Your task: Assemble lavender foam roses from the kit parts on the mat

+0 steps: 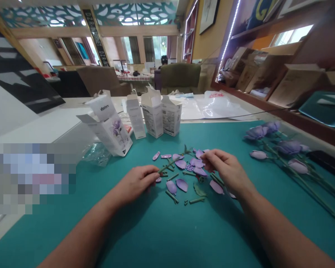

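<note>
My left hand (141, 180) is closed, pinching a thin green flower stem (167, 166) that slants up to the right. Over the right side of the loose parts, my right hand (225, 167) has thumb and fingertips pressed together; what they hold, if anything, is too small to make out. Purple petals (182, 185) lie scattered between the hands, around a purple spoked ring (189, 168). Short green stem pieces (172, 196) and a green leaf (200, 190) lie among them. Green rods (217, 179) rest just below my right hand, which partly hides them.
Opened white boxes (114, 130) stand at the back left, beside crumpled clear plastic (97, 154). Purple flowers on long stems (290, 163) lie at the right, near a dark flat object (329, 165). Everything rests on a green mat (162, 238). Behind it lies a white plastic bag (223, 106).
</note>
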{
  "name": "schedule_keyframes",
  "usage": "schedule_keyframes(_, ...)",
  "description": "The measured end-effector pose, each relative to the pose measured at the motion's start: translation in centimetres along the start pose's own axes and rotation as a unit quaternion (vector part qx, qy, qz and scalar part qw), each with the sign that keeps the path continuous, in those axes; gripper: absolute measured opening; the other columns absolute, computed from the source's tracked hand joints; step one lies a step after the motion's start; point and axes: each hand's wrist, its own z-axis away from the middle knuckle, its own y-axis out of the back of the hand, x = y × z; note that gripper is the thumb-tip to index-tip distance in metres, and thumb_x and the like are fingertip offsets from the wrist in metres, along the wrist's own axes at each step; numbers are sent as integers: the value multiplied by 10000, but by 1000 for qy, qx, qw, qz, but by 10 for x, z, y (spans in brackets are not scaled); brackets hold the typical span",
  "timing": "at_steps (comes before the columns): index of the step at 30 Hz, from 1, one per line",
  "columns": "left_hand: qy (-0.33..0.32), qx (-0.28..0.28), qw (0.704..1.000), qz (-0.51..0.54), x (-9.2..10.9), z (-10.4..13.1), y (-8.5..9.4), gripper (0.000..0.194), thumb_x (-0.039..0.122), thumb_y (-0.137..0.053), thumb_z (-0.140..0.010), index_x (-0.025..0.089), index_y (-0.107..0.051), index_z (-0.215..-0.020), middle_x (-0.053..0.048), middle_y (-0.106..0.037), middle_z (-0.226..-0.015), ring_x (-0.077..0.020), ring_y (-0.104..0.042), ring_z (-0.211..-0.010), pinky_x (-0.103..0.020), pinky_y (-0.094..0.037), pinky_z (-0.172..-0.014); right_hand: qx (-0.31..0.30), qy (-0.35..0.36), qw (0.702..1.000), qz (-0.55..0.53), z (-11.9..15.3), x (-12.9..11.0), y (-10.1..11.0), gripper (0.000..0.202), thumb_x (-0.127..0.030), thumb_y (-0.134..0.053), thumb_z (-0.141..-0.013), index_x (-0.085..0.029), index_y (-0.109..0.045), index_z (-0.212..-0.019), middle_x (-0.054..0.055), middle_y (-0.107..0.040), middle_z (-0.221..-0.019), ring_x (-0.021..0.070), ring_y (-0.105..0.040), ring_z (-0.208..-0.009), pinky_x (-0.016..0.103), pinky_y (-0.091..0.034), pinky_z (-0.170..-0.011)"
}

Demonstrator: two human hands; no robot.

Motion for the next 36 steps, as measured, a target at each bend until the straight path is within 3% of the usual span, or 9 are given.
schedule_keyframes(4, 35, 26, 985, 167, -2, -1, 2, 306, 426, -548, -801, 152, -615, -920, 12, -562, -675, -121, -537, -538, -234, -432, -492, 38, 32, 996, 76, -3, 4, 10, 307, -482, -599, -770, -187, -649, -703, -10, -567, -580, 128, -503, -554, 251, -391, -523)
schedule_keyframes(9, 26, 53, 949, 310, -7, -6, -1, 298, 355, -591, -798, 141, -599, -1006, 35, -543, -623, -76, -481, -449, -190, -384, -411, -15, 147, 961, 234, -2, 15, 0, 172, -322, -547, -795, -210, -673, -763, 34, -678, -753, 183, -601, -712, 295, -436, -647)
schedule_keyframes(12, 24, 71, 933, 352, -7, -7, -2, 294, 331, -602, -801, 134, -603, -1018, 43, -534, -605, -60, -453, -424, -181, -357, -394, -33, 190, 939, 286, -2, 19, -1, 214, -264, -483, -822, -223, -693, -844, 58, -706, -878, 201, -632, -812, 314, -451, -714)
schedule_keyframes(15, 20, 91, 922, 376, -5, -7, -3, 287, 323, -605, -807, 132, -615, -1022, 51, -525, -587, -45, -421, -403, -174, -326, -389, 9, 160, 939, 304, -6, 17, 12, 245, -278, -471, -829, -224, -700, -895, 63, -711, -890, 205, -635, -804, 316, -453, -716)
schedule_keyframes(18, 22, 99, 914, 392, -5, -7, -4, 289, 322, -619, -798, 130, -623, -1015, 55, -521, -579, -40, -406, -395, -174, -303, -385, 70, 90, 942, 314, -12, 14, 32, 274, -330, -483, -818, -211, -706, -925, 41, -675, -689, 193, -597, -639, 303, -425, -603)
schedule_keyframes(21, 29, 104, 907, 408, -6, -9, -5, 297, 324, -639, -782, 126, -619, -1003, 61, -508, -571, -36, -390, -391, -168, -283, -380, 92, 48, 936, 336, -18, 14, 50, 279, -368, -504, -800, -198, -706, -890, 9, -599, -558, 177, -542, -551, 289, -378, -535)
schedule_keyframes(25, 41, 98, 905, 412, -8, -12, -8, 315, 337, -664, -762, 127, -613, -991, 67, -498, -560, -30, -368, -383, -158, -271, -377, 40, 11, 912, 409, -24, 20, 61, 208, -327, -528, -781, -202, -692, -761, 20, -670, -665, 179, -576, -639, 280, -370, -575)
schedule_keyframes(31, 57, 79, 907, 410, -10, -14, -12, 320, 356, -674, -763, 132, -612, -982, 65, -496, -554, -31, -362, -388, -153, -283, -380, -70, -23, 869, 490, -27, 27, 57, 186, -238, -544, -778, -216, -728, -783, 40, -719, -773, 187, -613, -721, 263, -365, -596)
schedule_keyframes(36, 69, 66, 910, 404, -7, -13, -14, 302, 357, -657, -780, 142, -616, -987, 58, -509, -563, -42, -379, -399, -161, -310, -390, -83, -25, 851, 518, -28, 30, 62, 200, -241, -543, -801, -228, -743, -810, 46, -733, -809, 192, -631, -742, 262, -369, -596)
